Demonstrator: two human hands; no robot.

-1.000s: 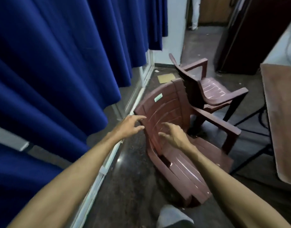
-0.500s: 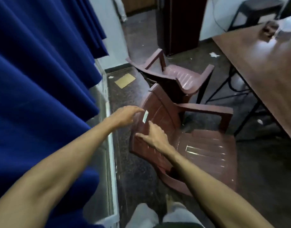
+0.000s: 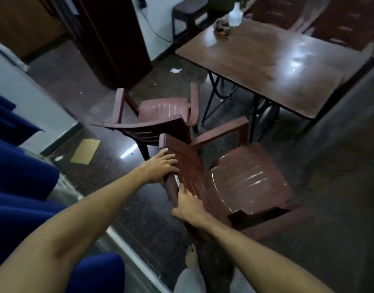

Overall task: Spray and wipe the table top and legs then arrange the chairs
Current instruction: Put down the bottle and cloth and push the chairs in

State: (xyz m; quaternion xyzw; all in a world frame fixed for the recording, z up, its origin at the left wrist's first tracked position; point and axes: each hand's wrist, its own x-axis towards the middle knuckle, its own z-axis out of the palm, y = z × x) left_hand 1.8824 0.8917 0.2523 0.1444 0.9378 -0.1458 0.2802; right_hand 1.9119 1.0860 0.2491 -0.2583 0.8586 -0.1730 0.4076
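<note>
Much of the scene is smeared by motion, and the far things are hard to read. On the table [image 3: 266, 66], at about 1 o'clock of the view, the spray bottle [image 3: 235, 14] shows only as a pale blurred shape, and the cloth [image 3: 221, 25] just beside it is a dark crumpled mass whose edges cannot be made out. The table's right end is cut off by the frame. The near chair [image 3: 241, 182], at the centre, hides its own legs and its lower right part falls into shadow; a small white label on the backrest is half covered between the hands.

The left hand [image 3: 159, 166] lies over the top edge of the near chair's backrest, fingers curled on it. The right hand [image 3: 189, 205] clasps the same backrest lower down, at 6 o'clock from the left hand; its fingers lie on the front face, with the thumb at the backrest's edge.

The second chair [image 3: 160, 115] stands at 12 o'clock from the near one, its backrest close against it. The blue curtain [image 3: 17, 182] fills the 9 o'clock side.

Half a second ago both hands were only reaching, with spread fingers barely touching the backrest; now they grip it, and the view has swung right, so the curtain takes less room and the table more.
</note>
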